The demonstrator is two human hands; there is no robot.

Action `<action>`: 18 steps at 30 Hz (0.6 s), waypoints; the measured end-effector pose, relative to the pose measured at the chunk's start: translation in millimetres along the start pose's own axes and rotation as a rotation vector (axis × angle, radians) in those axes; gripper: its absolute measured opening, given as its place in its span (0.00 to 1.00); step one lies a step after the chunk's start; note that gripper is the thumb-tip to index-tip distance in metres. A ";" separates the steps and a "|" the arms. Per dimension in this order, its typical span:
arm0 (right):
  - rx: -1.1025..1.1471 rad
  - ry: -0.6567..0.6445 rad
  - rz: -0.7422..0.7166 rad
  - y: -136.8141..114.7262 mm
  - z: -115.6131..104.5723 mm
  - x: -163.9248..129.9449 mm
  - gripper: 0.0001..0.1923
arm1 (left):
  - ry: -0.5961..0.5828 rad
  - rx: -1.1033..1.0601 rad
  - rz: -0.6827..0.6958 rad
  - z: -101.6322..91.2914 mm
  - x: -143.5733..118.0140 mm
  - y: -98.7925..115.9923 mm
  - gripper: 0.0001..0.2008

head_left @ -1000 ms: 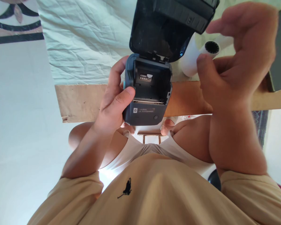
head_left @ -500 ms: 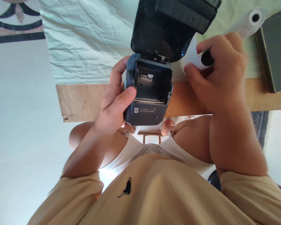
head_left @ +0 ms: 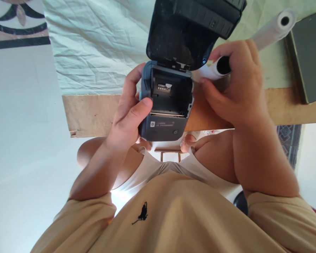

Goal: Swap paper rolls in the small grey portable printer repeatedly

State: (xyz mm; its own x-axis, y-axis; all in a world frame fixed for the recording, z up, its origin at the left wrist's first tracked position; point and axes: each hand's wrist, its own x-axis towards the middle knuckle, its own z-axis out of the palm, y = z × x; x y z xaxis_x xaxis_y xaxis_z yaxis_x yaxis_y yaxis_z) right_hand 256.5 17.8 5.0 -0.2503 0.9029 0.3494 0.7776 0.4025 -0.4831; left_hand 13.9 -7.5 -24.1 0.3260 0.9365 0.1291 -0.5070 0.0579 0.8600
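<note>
My left hand (head_left: 131,109) is wrapped round the left side of a dark blue-grey label printer (head_left: 163,130), thumb on its front edge. The printer's black lid (head_left: 180,38) is swung up and back, baring a hollow bay with a small white label inside. In my right hand (head_left: 237,84) a white paper roll (head_left: 213,71) with a dark core is gripped between thumb and fingers. This roll is close to the printer's right side, outside the bay, with its left end partly behind the lid.
Pale green cloth (head_left: 94,45) covers the table, with a bare wooden edge (head_left: 91,116) along the front. A longer white roll (head_left: 273,31) lies at the back right, beside a dark flat panel (head_left: 312,56). My legs are below the table edge.
My right hand has moved left with the paper roll, bringing it nearer the printer. My left hand and the printer have hardly moved.
</note>
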 end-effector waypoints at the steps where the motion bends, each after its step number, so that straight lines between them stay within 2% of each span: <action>1: -0.021 0.015 0.026 1.1 0.7 0.0 0.16 | -0.014 0.007 0.009 -0.6 0.4 -0.7 0.22; 5: 0.083 0.067 0.109 3.2 2.9 -0.9 0.24 | -0.048 0.023 0.033 -1.5 1.4 -2.4 0.25; 8: 0.143 0.026 0.122 1.1 3.3 -0.8 0.32 | -0.023 0.013 -0.029 -0.6 1.2 -0.6 0.25; 11: 0.027 0.026 0.089 0.7 3.7 0.1 0.26 | -0.006 -0.018 -0.058 -1.1 1.3 0.2 0.24; 14: 0.016 0.088 0.091 3.7 5.3 -0.2 0.23 | -0.052 -0.042 0.007 -2.5 1.7 0.2 0.23; 18: 0.205 0.040 0.062 6.5 6.6 -2.6 0.36 | -0.039 -0.029 -0.084 -2.5 1.9 1.9 0.23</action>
State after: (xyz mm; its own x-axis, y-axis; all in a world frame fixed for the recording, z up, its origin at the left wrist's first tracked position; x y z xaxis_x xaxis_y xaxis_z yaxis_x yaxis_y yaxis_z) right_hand 258.4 19.0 -4.3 -0.1794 0.9219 0.3434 0.6565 0.3721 -0.6562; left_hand 11.5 -4.7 -23.4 0.3987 0.9138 0.0771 -0.4991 0.1457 0.8542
